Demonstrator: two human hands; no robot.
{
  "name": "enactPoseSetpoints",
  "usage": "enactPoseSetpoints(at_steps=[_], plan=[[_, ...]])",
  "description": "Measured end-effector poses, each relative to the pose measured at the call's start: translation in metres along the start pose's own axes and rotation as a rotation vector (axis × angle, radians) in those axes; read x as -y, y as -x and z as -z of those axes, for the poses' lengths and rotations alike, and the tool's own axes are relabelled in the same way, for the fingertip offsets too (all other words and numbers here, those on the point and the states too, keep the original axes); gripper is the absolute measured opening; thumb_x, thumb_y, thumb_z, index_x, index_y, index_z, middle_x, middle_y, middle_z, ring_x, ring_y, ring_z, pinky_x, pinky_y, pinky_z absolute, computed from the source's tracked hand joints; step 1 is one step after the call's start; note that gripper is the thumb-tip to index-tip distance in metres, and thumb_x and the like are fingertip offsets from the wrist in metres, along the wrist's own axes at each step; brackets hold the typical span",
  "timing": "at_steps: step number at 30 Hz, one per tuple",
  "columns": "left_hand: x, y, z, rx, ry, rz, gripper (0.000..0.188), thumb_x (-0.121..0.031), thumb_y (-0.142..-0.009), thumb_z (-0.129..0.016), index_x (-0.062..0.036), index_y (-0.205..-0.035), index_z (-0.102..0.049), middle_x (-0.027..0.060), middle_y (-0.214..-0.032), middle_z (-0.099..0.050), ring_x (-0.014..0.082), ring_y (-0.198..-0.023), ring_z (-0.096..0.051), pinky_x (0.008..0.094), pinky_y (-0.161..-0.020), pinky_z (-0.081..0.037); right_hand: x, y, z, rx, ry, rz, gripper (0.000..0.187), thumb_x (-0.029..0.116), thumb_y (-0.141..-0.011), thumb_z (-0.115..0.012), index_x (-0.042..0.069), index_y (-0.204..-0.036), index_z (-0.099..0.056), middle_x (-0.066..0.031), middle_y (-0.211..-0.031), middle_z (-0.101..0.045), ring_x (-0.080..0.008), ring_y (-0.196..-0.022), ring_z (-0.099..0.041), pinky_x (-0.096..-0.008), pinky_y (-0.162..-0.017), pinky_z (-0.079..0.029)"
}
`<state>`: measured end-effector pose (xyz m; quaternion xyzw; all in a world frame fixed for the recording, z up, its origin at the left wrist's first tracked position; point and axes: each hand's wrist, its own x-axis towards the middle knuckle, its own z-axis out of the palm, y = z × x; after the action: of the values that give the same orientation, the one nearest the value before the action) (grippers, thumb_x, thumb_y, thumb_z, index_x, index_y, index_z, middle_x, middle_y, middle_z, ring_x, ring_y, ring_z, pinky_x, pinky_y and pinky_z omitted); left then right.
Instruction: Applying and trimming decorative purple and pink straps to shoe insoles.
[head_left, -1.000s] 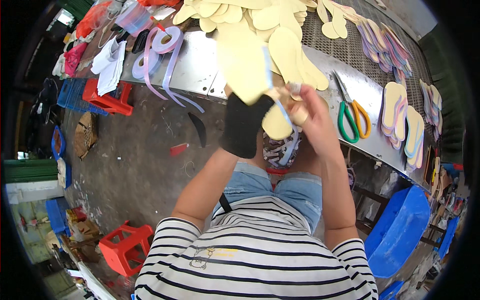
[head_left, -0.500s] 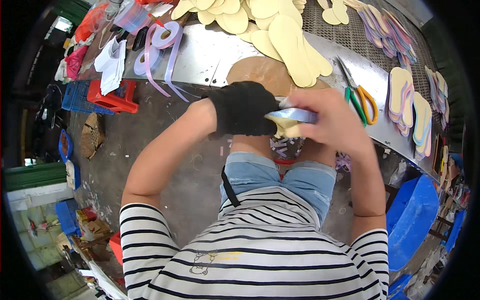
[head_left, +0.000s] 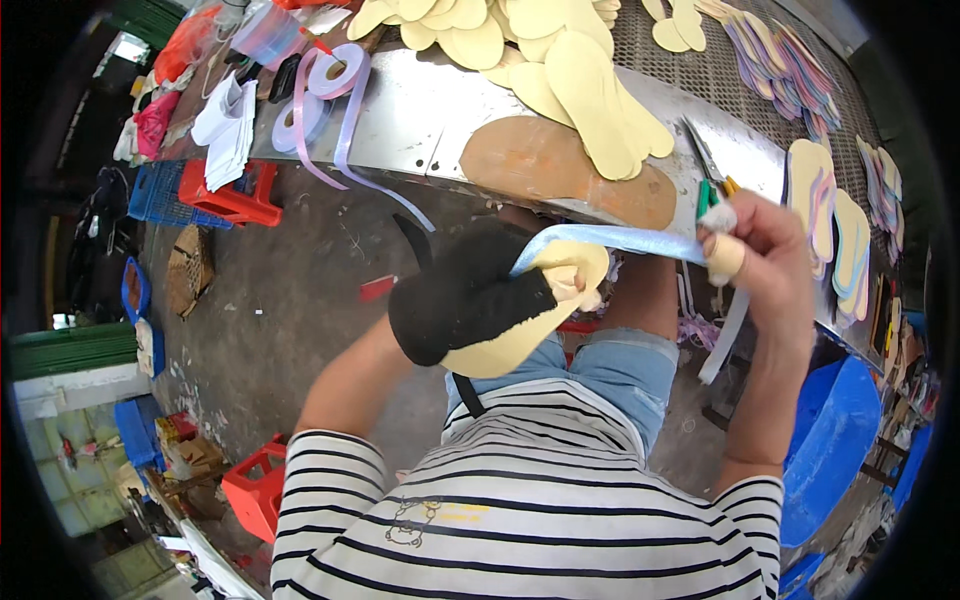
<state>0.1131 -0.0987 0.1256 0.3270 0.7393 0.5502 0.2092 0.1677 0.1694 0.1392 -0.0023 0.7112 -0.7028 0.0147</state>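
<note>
My left hand (head_left: 465, 290), in a black fingerless glove, grips a cream-coloured insole (head_left: 492, 352) above my lap. Along the insole's upper edge runs a shiny light-blue ribbon (head_left: 625, 238), stretched out to the right. My right hand (head_left: 768, 255) pinches that ribbon, its fingertips wrapped in pale tape. A whitish strip (head_left: 725, 340) dangles below my right hand. How the ribbon is attached to the insole is hidden by my gloved fingers. Just beyond my right hand lie scissors (head_left: 703, 155) with green and orange handles, partly covered.
A metal-topped bench (head_left: 410, 130) carries a brown board (head_left: 545, 165), piled cream insoles (head_left: 590, 100) and ribbon rolls (head_left: 335, 72). Stacked coloured insoles (head_left: 810, 190) lie at the right. A red stool (head_left: 235, 195) is on the left, a blue tub (head_left: 830, 440) on the right.
My hands have moved apart: the left came lower with the insole, now showing more, and the right went out to the right. The ribbon between them has been drawn out long.
</note>
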Motion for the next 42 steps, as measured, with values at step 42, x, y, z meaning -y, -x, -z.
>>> enactPoseSetpoints(at_steps=[42], plan=[[0.047, -0.049, -0.041, -0.467, 0.542, -0.134, 0.02, -0.009, -0.083, -0.064, 0.0005, -0.101, -0.063, 0.005, -0.094, -0.065, 0.0085, -0.085, -0.059, 0.0231, -0.077, -0.046, -0.054, -0.034, -0.085, -0.139, -0.101, 0.093, 0.007, 0.006, -0.085, -0.059, -0.001, -0.086, -0.057, 0.002, -0.075, -0.058, -0.0025, -0.065, -0.055, -0.0176, -0.055, -0.043]])
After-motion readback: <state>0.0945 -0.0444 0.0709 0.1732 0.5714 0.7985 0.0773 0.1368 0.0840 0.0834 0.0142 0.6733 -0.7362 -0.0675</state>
